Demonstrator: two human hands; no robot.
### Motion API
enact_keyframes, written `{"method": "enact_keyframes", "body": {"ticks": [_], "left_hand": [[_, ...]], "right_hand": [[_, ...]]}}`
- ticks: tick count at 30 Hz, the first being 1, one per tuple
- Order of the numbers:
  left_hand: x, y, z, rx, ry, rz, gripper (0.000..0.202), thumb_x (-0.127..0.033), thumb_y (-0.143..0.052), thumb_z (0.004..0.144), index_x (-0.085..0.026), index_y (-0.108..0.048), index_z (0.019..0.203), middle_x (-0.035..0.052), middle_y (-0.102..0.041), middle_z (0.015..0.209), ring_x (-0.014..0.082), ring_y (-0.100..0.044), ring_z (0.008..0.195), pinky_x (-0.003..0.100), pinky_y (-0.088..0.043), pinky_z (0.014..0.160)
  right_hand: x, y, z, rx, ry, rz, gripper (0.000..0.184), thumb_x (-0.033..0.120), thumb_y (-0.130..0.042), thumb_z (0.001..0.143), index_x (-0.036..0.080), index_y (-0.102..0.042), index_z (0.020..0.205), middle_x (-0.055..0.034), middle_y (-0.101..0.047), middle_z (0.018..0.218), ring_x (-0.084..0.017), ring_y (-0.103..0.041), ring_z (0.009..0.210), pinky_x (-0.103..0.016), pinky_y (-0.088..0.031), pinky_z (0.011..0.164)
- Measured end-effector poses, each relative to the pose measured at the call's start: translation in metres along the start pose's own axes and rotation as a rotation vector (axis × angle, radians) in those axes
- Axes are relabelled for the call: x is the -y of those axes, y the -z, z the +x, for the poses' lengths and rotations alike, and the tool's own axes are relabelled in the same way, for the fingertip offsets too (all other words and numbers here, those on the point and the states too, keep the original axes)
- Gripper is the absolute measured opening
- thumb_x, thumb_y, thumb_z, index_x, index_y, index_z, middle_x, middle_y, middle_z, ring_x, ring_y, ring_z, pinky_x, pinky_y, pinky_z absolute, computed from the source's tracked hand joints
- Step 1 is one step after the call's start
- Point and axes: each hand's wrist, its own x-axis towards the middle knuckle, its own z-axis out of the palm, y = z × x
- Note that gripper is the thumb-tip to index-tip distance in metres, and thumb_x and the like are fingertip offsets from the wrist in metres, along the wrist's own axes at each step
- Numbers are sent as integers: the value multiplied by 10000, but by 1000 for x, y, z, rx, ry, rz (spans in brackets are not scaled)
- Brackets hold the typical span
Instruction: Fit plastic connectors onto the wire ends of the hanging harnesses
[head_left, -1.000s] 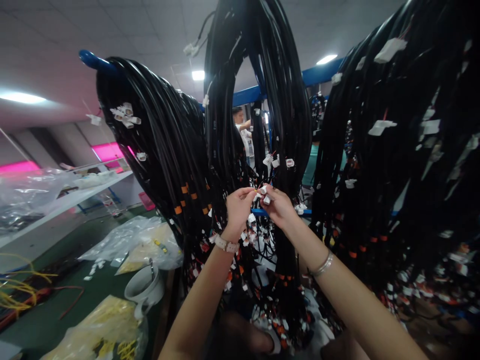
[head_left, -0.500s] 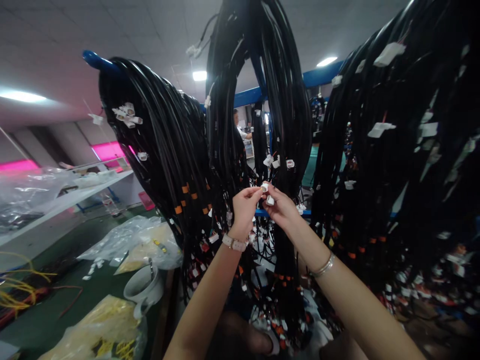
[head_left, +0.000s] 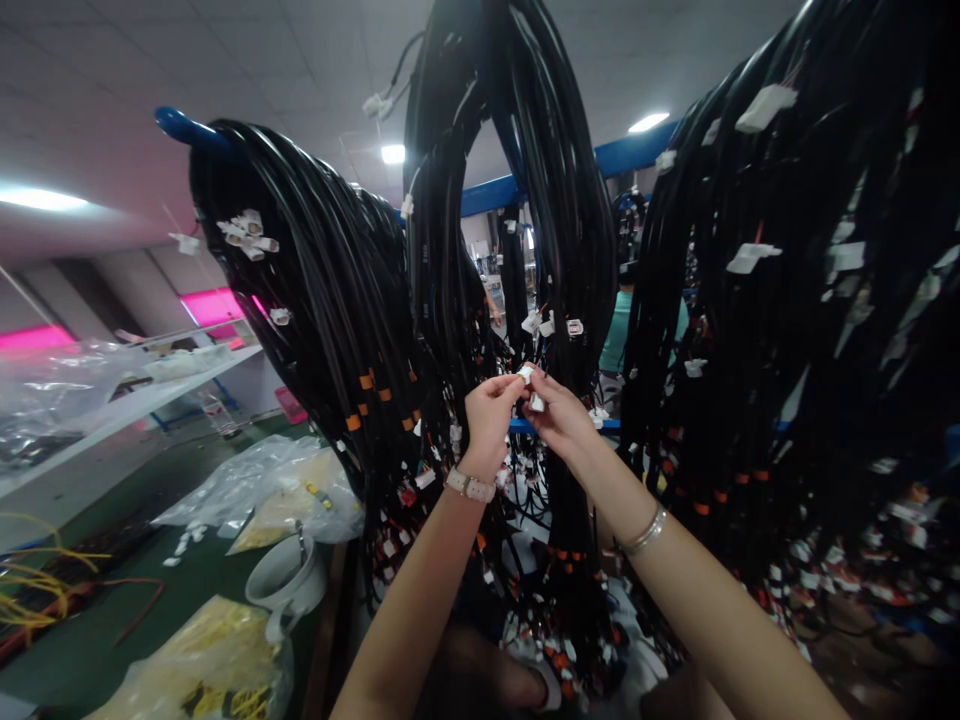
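Observation:
Both my hands are raised in front of a hanging bundle of black cables (head_left: 555,210). My left hand (head_left: 489,412) pinches a small white connector (head_left: 525,375) at its fingertips. My right hand (head_left: 561,415) meets it from the right, fingers closed on another white connector (head_left: 537,403) just below. The two hands touch at the fingertips. A pale watch sits on my left wrist and a silver bangle on my right. More white connectors (head_left: 551,325) dangle from the cables just above my hands.
Thick black cable bundles hang from blue rails at left (head_left: 315,290) and right (head_left: 787,300). A green table (head_left: 97,640) at lower left holds plastic bags (head_left: 270,485), a white cup (head_left: 289,575) and yellow wires (head_left: 37,590). Behind the cables stands a person in a teal shirt (head_left: 619,330).
My hands have shifted slightly right and up and drawn closer together on the connectors. The person seen through the gap in the cables is no longer there.

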Motion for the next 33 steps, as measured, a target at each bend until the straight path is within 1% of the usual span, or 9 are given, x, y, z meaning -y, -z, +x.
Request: {"method": "enact_keyframes", "body": {"ticks": [4, 7, 10, 16, 21, 24, 28, 31, 33], "left_hand": [[-3, -1, -1, -12, 53, -17, 145, -197, -710, 626, -116, -677, 741, 20, -642, 680, 81, -533, 578, 204, -402, 571], [-7, 1, 1, 69, 103, -33, 211, -209, -715, 634, -123, -677, 822, -7, -605, 630, 60, -495, 525, 183, -369, 521], [-11, 3, 3, 156, 124, 11, 250, -206, -706, 644, -124, -699, 880, -8, -595, 600, 58, -480, 513, 174, -348, 499], [-17, -1, 2, 99, 58, 99, 117, -150, -678, 637, -122, -713, 745, 3, -617, 591, 67, -477, 513, 182, -347, 495], [-18, -4, 4, 101, 83, 97, 70, -124, -671, 620, -120, -702, 683, 0, -609, 568, 61, -463, 494, 190, -343, 500], [-15, -1, 8, 109, 112, 85, 68, -130, -691, 598, -117, -695, 665, 1, -610, 579, 49, -443, 486, 189, -323, 491], [-4, 5, 8, 150, 138, 28, 192, -217, -736, 595, -112, -696, 751, 0, -607, 626, 23, -380, 457, 175, -239, 430], [9, 12, 1, 81, 187, -139, 198, -221, -722, 629, -110, -659, 780, -24, -546, 628, 7, -339, 442, 157, -179, 389], [19, 18, -5, -17, 275, -310, 150, -125, -661, 656, -117, -626, 802, -45, -481, 611, 7, -344, 440, 136, -191, 380]], "right_hand": [[0, 2, 0, -1, 7, -4, 120, 178, -712, 714, 220, -704, 826, 43, -648, 682, -52, -531, 545, -135, -424, 462], [-1, 4, -1, 8, 8, -22, 125, 209, -728, 699, 225, -702, 820, 47, -637, 664, -54, -527, 546, -145, -420, 473], [-1, 5, -2, 12, 11, -56, 147, 249, -747, 681, 237, -700, 820, 50, -630, 651, -61, -522, 545, -159, -421, 481], [-1, 7, 0, 23, 4, -69, 209, 302, -777, 644, 240, -702, 829, 54, -621, 633, -61, -503, 535, -167, -415, 482], [0, 9, 0, 12, 0, -97, 257, 322, -793, 615, 244, -704, 844, 56, -613, 631, -65, -497, 549, -177, -414, 505], [0, 9, -1, 6, 13, -132, 284, 352, -794, 604, 245, -703, 851, 55, -606, 626, -71, -484, 545, -187, -397, 494], [-3, 11, -1, -9, 54, -194, 304, 389, -784, 603, 229, -698, 846, 52, -596, 615, -72, -465, 527, -186, -355, 459], [-5, 13, 0, -21, 69, -239, 283, 417, -751, 642, 218, -686, 832, 36, -612, 631, -78, -484, 529, -181, -349, 440], [-6, 14, 0, -20, 64, -244, 253, 416, -726, 673, 214, -671, 817, 19, -638, 664, -86, -505, 538, -179, -353, 432]]}}
